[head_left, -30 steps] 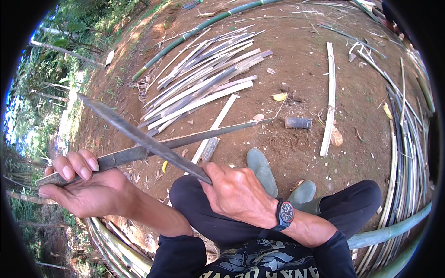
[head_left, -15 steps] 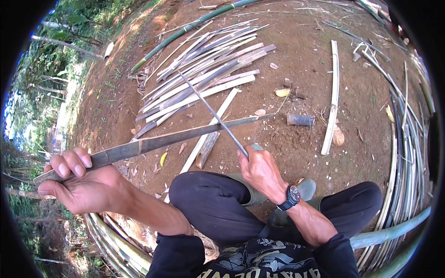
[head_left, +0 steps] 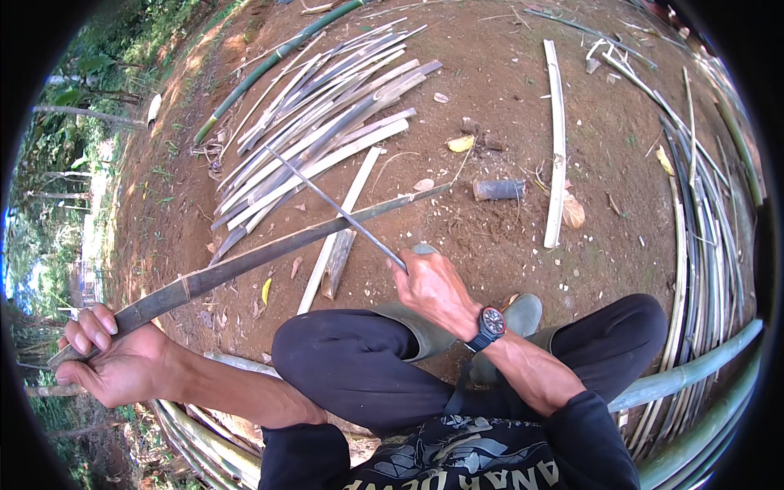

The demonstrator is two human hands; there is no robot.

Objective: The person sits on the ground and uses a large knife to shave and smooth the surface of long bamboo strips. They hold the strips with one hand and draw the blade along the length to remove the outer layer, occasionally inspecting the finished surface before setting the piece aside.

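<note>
While the left hand (head_left: 122,363) clasps one end, a long, flat, dark grey-brown bamboo strip (head_left: 245,267) extends obliquely upward to the right, above bare reddish-brown soil (head_left: 506,90) and beyond the person's bent, dark-trousered left knee (head_left: 343,347). Its broad face is dull and slightly mottled; a paler line runs along the upper edge, a raised node ring stands a short way beyond the grip, and the far end narrows to a slender tip. The left fingers are curled over the strip, with the thumb beneath. The right hand (head_left: 437,286) is closed, its fingers wrapped around the rear of a long, narrow, grey metal blade (head_left: 314,186); the handle is concealed by the fist. The blade crosses in front of the strip near mid-length, pointing up and left; contact between them cannot be determined. Beyond lies a pile of pale and dark split bamboo lengths (head_left: 327,169). A short, dark, cylindrical bamboo section (head_left: 500,190) rests on the soil near the strip's tip.
</note>
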